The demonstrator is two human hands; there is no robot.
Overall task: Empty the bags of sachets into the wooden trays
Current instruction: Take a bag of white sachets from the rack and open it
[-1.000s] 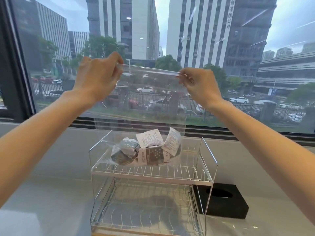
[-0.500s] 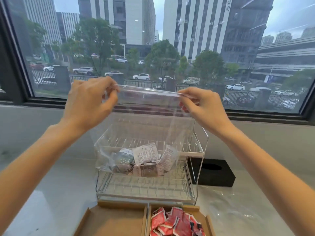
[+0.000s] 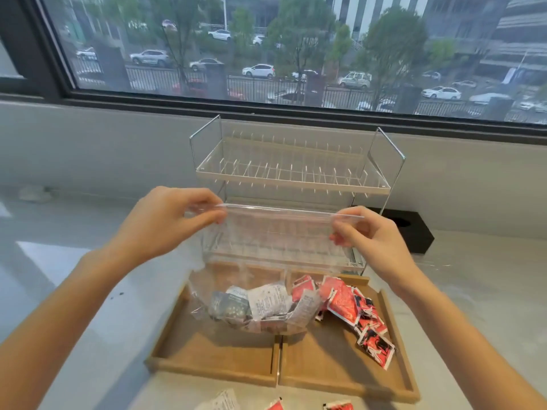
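While held up by its top edge, hangs straight down: clear bag (image 3: 266, 261), mouth uppermost, load of grey and white sachets (image 3: 260, 303) sagging at 6 o'clock from both hands. Left hand (image 3: 165, 223) pinching the left corner of the seal, thumb and fingers closed on the plastic; right hand (image 3: 370, 241) pinching the right corner likewise. Long axis of the mouth running 9 to 3 o'clock between the two pinches, roughly level, neither hand plainly nearer the load. Hanging over the wooden trays: bottom of the bag mostly above the left tray (image 3: 207, 356), bare wood showing beneath it, and just over the divider. Red sachets (image 3: 349, 306) already lying in the right tray (image 3: 340, 374), touching or just behind the bag's right flank, hard to tell which. Seal seemingly not yet parted. Likely needed next: pulling the two lips apart, then tipping the mouth down toward 6 o'clock over the left tray. Beyond, at 12 o'clock, a wire rack (image 3: 290, 173); a few loose sachets (image 3: 225, 402) on the counter near the bottom edge.
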